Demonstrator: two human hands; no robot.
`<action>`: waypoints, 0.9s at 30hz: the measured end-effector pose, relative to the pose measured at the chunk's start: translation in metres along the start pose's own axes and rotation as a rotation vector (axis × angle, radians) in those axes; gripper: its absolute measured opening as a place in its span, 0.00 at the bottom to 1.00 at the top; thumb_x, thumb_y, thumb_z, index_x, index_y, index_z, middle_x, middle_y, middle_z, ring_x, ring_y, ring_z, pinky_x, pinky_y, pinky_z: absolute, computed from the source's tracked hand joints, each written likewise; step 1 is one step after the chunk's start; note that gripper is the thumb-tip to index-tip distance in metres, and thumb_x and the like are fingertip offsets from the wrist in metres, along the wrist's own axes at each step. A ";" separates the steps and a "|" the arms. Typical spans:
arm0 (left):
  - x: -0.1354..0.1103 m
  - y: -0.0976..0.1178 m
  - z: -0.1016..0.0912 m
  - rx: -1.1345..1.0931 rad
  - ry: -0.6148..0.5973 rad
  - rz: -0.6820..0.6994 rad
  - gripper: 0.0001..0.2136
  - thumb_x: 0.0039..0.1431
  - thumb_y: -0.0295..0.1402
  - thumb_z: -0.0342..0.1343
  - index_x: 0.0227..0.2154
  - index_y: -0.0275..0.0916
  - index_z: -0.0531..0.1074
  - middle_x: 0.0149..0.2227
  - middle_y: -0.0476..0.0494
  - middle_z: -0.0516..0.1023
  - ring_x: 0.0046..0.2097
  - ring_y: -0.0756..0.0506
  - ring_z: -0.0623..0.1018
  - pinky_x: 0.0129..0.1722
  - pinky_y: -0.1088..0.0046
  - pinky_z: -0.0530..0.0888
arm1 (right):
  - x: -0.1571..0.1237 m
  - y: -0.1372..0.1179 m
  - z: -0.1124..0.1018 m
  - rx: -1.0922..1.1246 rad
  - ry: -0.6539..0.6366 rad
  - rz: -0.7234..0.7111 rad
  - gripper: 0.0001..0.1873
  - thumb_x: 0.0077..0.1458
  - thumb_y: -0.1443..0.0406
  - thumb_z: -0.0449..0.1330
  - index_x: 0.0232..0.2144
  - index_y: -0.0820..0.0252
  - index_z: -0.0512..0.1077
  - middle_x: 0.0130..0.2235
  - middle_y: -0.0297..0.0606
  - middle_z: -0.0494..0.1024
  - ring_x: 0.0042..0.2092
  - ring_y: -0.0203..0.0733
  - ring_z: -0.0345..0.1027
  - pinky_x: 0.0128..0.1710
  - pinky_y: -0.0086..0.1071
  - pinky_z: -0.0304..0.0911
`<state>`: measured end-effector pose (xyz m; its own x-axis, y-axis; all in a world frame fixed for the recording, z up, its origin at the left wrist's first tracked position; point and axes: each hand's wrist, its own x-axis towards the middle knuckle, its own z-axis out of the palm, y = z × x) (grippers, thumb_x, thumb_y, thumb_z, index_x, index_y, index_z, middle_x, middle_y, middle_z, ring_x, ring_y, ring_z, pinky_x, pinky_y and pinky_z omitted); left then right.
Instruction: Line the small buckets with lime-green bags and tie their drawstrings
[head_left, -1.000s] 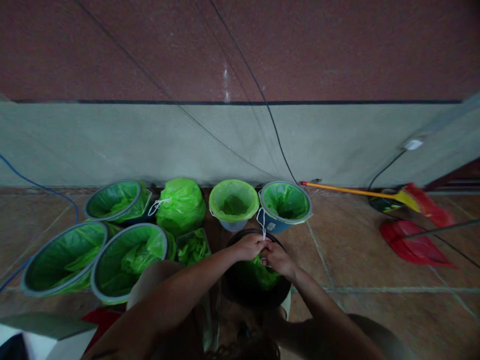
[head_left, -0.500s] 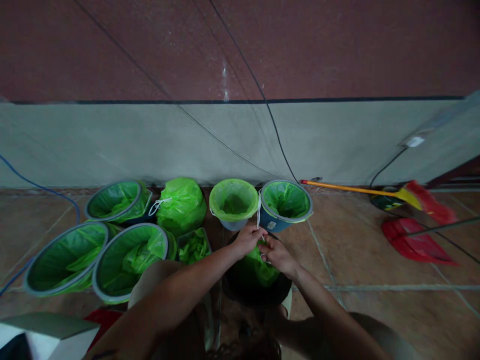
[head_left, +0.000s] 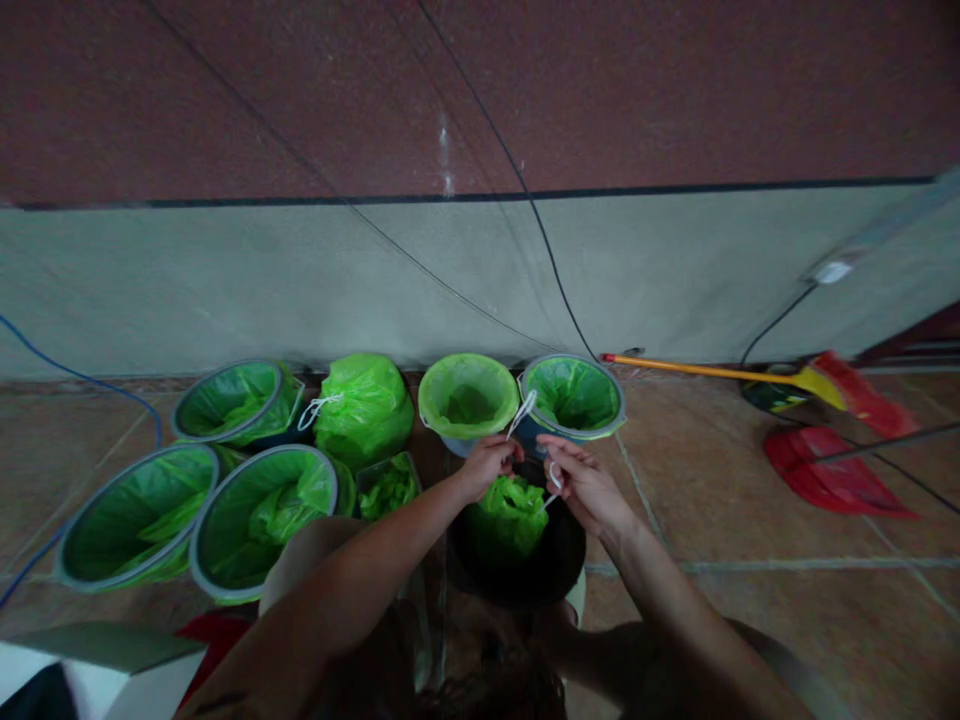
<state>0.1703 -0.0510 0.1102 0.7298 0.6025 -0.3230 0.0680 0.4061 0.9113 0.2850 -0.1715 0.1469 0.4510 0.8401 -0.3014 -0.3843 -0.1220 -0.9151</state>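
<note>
Between my knees stands a dark bucket (head_left: pixel 559 570) with a gathered green plastic bag (head_left: pixel 511 520) inside it. My left hand (head_left: pixel 491 465) is closed on a white drawstring (head_left: pixel 523 412), whose looped end sticks up above the fingers. To its right, my right hand (head_left: pixel 581 478) pinches another part of the white string, which runs down to the bag's mouth. The hands are apart, just above the bag. Close behind them are a pale bucket (head_left: pixel 457 440) with a green liner and a blue bucket (head_left: pixel 624 425), also lined in green.
Several green-lined bins, among them a grey-rimmed bin (head_left: pixel 196 540), stand to the left. A tied green bag (head_left: pixel 367 405) and a small container of green plastic (head_left: pixel 390 490) sit nearby. At right lie a broom (head_left: pixel 705 372) and a red dustpan (head_left: pixel 825 470). Cables hang along the wall (head_left: pixel 300 290).
My hands have moved apart, the right one rightward and upward. The drawstring's loop now stands up above my left hand, and more of the gathered bag shows between the hands.
</note>
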 end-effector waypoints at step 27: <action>-0.008 -0.009 0.006 0.531 -0.169 -0.036 0.11 0.55 0.36 0.52 0.26 0.35 0.74 0.20 0.52 0.66 0.23 0.53 0.64 0.24 0.77 0.58 | 0.002 0.005 -0.033 -1.153 0.102 -0.085 0.12 0.58 0.62 0.56 0.38 0.59 0.78 0.42 0.47 0.80 0.45 0.49 0.73 0.46 0.37 0.62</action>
<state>0.1678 -0.0634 0.1063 0.8168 0.4583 -0.3504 0.3961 -0.0038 0.9182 0.3108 -0.1880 0.1324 0.5234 0.8284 -0.1996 0.5884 -0.5208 -0.6185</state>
